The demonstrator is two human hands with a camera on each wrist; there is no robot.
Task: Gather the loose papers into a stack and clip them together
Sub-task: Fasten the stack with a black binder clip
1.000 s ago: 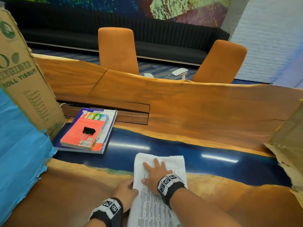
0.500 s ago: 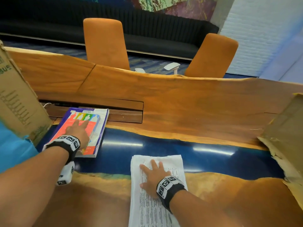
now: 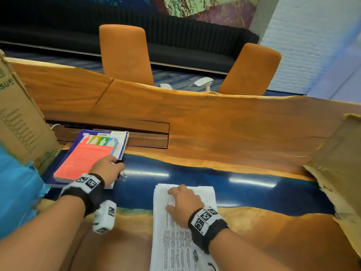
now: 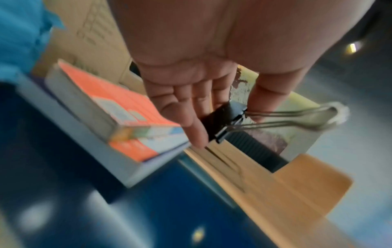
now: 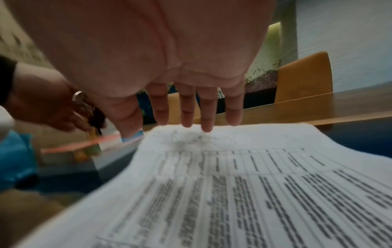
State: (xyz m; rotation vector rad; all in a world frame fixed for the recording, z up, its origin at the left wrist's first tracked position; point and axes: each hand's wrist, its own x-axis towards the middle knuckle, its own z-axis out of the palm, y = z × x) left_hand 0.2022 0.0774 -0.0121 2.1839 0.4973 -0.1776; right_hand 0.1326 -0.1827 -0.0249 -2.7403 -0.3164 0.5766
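Pinching the binder clip (image 4: 228, 120), left hand (image 3: 106, 170); right hand (image 3: 183, 204) flat on papers (image 3: 175, 241).

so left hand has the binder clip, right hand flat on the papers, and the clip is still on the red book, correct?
Not quite: the binder clip is off the red book, pinched in the left hand, per the left wrist view. Right hand does lie flat on the papers.

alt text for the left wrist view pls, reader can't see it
The left hand pinches a black binder clip between thumb and fingers, its wire handles pointing right. Below it to the left lies a stack of books, an orange-covered one on top, on the blue and wood table. The picture is motion-blurred.
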